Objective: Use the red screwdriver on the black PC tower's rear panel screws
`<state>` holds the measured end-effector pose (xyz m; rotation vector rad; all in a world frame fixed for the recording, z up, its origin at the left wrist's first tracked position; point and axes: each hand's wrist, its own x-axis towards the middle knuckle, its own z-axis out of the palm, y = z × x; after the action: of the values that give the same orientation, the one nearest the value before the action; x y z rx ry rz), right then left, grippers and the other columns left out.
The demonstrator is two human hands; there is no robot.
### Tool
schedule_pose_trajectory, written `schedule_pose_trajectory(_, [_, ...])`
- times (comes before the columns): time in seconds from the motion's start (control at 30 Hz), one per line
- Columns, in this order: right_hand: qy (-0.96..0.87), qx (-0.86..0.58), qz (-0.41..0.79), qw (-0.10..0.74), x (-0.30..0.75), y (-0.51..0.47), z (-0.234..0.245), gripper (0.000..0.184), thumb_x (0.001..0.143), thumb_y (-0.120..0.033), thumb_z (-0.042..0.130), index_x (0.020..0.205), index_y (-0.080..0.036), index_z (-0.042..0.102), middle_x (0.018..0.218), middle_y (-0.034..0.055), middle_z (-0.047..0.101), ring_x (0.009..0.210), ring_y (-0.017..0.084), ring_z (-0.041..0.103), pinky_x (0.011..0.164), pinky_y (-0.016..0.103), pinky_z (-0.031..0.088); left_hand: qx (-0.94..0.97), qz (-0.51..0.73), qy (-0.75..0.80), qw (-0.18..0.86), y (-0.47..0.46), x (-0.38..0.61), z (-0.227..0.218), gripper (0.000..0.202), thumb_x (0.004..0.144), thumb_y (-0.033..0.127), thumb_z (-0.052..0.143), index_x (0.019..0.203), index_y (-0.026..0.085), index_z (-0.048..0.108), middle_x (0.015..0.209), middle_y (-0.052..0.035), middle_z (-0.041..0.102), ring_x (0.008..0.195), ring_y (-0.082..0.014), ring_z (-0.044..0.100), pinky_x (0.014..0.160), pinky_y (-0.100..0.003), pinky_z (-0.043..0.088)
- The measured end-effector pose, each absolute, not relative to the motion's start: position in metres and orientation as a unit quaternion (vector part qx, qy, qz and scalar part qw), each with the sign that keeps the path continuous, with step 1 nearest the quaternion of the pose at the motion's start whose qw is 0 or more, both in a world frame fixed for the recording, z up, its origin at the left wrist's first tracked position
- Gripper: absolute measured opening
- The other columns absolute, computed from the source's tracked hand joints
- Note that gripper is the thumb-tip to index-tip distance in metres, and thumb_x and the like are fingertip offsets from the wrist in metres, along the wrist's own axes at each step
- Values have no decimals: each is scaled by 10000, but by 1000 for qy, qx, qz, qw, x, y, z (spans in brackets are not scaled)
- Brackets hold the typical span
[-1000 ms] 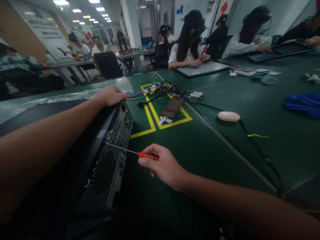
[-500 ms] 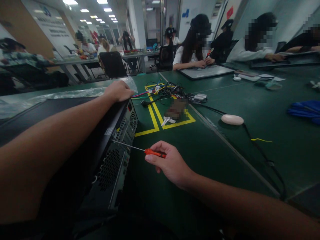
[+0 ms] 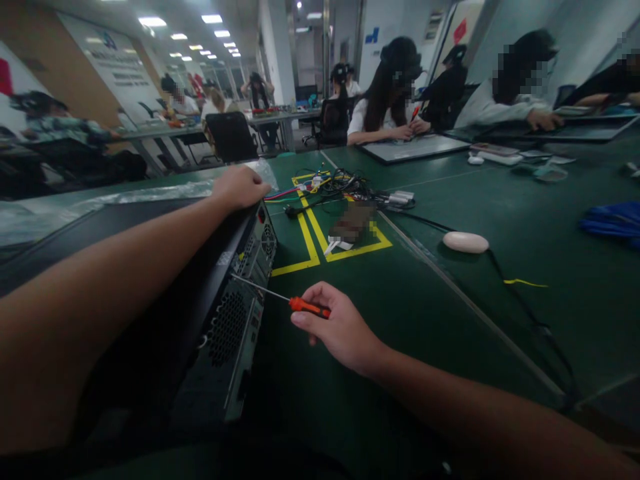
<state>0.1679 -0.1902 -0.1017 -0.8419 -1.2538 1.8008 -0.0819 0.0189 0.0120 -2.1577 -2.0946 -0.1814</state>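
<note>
A black computer case [image 3: 165, 293] lies on its side on the green table [image 3: 400, 313], its grey rear panel [image 3: 240, 313] turned toward me. My left hand [image 3: 241, 187] rests closed over the case's far top corner. My right hand [image 3: 336, 327] pinches the orange handle of a thin screwdriver [image 3: 287, 301]. The screwdriver's metal shaft points left, and its tip touches the rear panel near the upper edge.
Yellow tape outlines [image 3: 320, 240] mark the table, with a tangle of cables [image 3: 340, 183] and small connectors behind. A white oval object [image 3: 465, 242] with a dark cord lies right, blue cloth [image 3: 613, 221] farther right. Clear plastic wrap [image 3: 125, 197] lies behind the case. Several people work across the table.
The view has shifted slightly, so everything sits a little further right in frame. Both hands keep their hold; the screwdriver tip stays on the rear panel.
</note>
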Motion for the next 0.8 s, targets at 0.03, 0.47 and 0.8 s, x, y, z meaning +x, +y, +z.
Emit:
schedule_pose_trajectory(0.03, [-495,-332,704,387,168,-191,-102,302,783,-285,840,912,-190,583,884,-29,626,656,97,548,522,214,503,-725,-54,-684,62,19,-80,13,589,816,544,446,1126,173,783,1112,-168,729,1062,-362,648,874,-448,505])
schedule_pose_trajectory(0.47, [-574,-368,636,360,168,-198,-101,211,990,-382,606,941,-185,664,774,-21,568,638,117,494,584,268,394,-736,-59,-674,14,17,-82,6,539,789,554,465,1002,224,836,938,-109,741,913,-301,657,813,-396,496])
schedule_pose_trajectory(0.8, [-623,-366,596,351,178,-183,-91,156,871,-232,731,916,-212,584,839,-33,602,702,128,545,667,281,432,-707,-79,-703,26,12,-77,7,552,806,573,486,1045,219,836,1050,-133,749,1015,-330,657,877,-420,495])
